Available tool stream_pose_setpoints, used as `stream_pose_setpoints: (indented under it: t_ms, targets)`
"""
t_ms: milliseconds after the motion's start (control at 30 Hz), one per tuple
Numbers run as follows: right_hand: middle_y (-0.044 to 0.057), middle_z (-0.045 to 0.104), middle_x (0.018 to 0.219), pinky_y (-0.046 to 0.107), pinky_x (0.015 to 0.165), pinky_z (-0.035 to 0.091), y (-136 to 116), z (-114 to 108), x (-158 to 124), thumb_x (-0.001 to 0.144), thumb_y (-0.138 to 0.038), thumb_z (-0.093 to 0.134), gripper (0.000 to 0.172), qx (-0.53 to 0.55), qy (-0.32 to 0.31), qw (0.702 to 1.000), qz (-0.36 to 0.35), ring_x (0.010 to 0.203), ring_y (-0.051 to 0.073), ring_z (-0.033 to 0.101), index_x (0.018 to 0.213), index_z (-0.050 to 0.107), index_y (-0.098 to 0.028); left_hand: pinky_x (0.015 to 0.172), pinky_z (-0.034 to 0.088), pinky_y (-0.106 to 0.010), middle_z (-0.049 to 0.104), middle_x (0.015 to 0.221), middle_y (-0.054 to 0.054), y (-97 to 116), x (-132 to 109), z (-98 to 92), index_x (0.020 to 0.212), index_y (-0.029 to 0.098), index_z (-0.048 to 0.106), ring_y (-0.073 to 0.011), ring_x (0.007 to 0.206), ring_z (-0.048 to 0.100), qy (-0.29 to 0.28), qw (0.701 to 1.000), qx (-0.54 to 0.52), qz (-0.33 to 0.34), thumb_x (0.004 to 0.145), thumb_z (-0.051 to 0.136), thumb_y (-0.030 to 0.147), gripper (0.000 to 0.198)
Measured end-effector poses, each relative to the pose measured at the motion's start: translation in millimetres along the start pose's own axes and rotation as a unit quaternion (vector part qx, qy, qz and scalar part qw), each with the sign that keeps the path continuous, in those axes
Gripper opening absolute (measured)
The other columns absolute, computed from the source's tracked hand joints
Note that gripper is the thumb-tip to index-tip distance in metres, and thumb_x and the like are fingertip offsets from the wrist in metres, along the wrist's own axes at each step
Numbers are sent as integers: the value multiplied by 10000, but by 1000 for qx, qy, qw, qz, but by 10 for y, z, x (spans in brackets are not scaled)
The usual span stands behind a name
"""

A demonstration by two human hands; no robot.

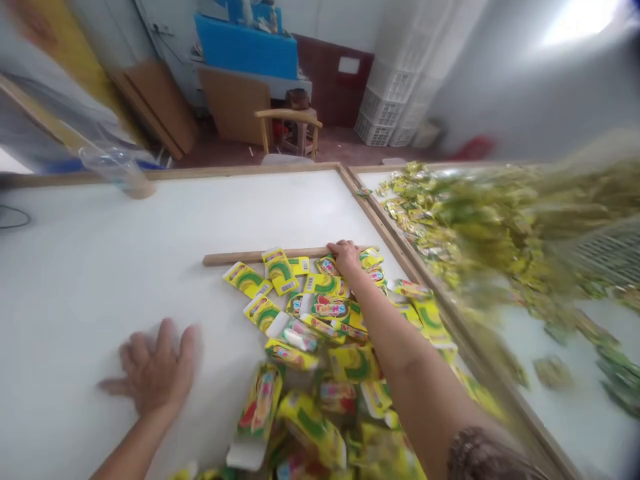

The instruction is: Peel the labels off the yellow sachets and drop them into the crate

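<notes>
My left hand, slightly blurred, has its fingers spread over the white tabletop and holds nothing. Farther out, my right hand is closed over a long wooden stick that lies crosswise on the table. Small yellow and green candy boxes are heaped on the near side of the stick, under and around my right forearm. Some have open flaps, and one open box shows pale pieces inside. The right palm and part of the stick under it are hidden.
A raised wooden edge separates this surface from one at right, heaped with yellow-green wrapped pieces, partly blurred. A clear plastic cup stands at the far left edge. Beyond are a wooden chair and stacked white crates.
</notes>
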State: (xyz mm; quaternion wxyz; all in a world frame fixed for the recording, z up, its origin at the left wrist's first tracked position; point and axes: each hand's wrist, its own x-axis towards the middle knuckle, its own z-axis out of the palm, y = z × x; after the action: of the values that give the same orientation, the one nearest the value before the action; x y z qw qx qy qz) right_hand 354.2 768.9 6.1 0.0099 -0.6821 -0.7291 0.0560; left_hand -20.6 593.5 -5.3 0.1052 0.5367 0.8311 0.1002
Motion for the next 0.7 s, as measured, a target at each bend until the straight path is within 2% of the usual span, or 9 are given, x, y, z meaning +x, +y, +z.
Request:
stream_pose_setpoints:
  t_ms: [67,133,233,333,467,567,633,700]
  targets:
    - [80,599,1216,353,933,316,-137,12,-432,936,-162,410,421,15,-5,1000,-5,1124,268,440,1274,603,-323,1003,56,-734,95,1580,-232,72,-98,-179,1478,62,176,-479,1396,126,-41,998,-37,-5,982,350,400,626]
    - [73,587,1231,362,949,295,-256,41,-808,936,-162,415,423,29,-11,999,-14,1139,269,419,1278,597,-331,1046,93,-664,145,1573,-208,83,-216,-301,1495,35,96,-425,1407,139,-70,996,-47,23,1011,279,367,614]
    - [75,578,1244,379,964,273,-374,95,-1277,927,-156,430,428,48,-21,998,-27,1151,276,401,1285,593,-325,1084,145,-547,236,1552,-146,-20,-455,-369,1486,25,176,-361,1394,226,-104,992,-41,54,1032,192,360,564]
    - [82,563,1265,395,977,255,-431,136,-1648,924,-138,423,439,64,-23,997,-32,1172,282,381,1296,585,-304,1066,226,-478,315,1498,-127,-204,-763,-384,1452,-18,266,-366,1349,311,-129,989,-25,65,1021,152,445,642]
    - [77,567,1269,399,975,259,-465,165,-2001,919,-131,425,438,76,-29,996,-40,1180,283,379,1287,594,-297,1079,205,-491,261,1520,-125,-446,-1183,-428,1466,37,284,-400,1369,274,-140,987,8,75,980,150,565,730]
    - [69,558,1292,404,983,265,-473,203,-2170,917,-129,424,444,74,-31,996,-49,1193,282,377,1296,584,-296,1089,166,-493,191,1554,-105,-610,-1432,-428,1491,110,252,-395,1398,221,-133,986,22,96,987,155,550,675]
    - [77,545,1309,423,987,272,-475,228,-2250,920,-134,418,439,65,-26,996,-53,1203,290,372,1303,575,-281,1084,177,-483,150,1572,-103,-715,-1557,-394,1507,155,215,-395,1408,200,-126,984,19,121,995,175,528,635]
    - [79,552,1298,431,974,301,-482,237,-2320,924,-150,425,417,49,-22,997,-55,1193,295,390,1288,581,-280,1073,211,-485,154,1580,-110,-796,-1647,-354,1509,178,223,-395,1406,226,-94,985,21,145,990,194,537,632]
